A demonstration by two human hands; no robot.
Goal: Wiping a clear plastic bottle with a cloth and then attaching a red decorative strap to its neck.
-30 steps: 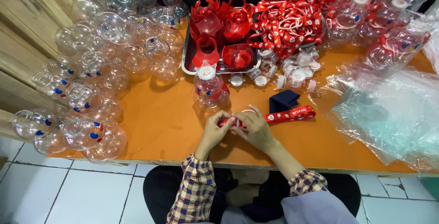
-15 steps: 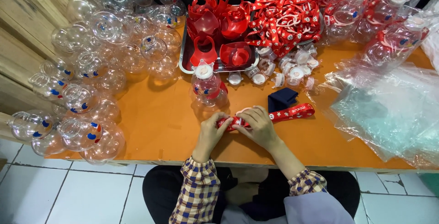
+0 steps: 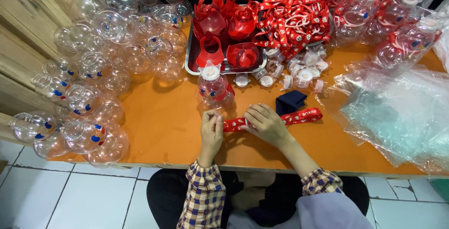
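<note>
A red printed strap [image 3: 299,116] lies across the orange table [image 3: 163,130] in front of me. My right hand [image 3: 264,122] rests on the strap's middle and pinches it. Fingers of my left hand [image 3: 212,130] are closed on the strap's left end, which is mostly hidden. Just beyond my hands stands a round clear bottle [image 3: 213,88] with a white cap and a red collar. A dark blue folded cloth [image 3: 290,101] sits right of the bottle, close to my right hand.
Several clear round bottles [image 3: 100,70] crowd the table's left side. A metal tray [image 3: 189,65] holds red plastic collars [image 3: 224,28]. Behind lie a heap of red straps [image 3: 294,16], white caps [image 3: 299,70], finished bottles [image 3: 397,23] and clear plastic bags [image 3: 397,116] at right.
Both hands stay on the strap; the fingers have shifted slightly along it. The strap and capped bottle stay in place.
</note>
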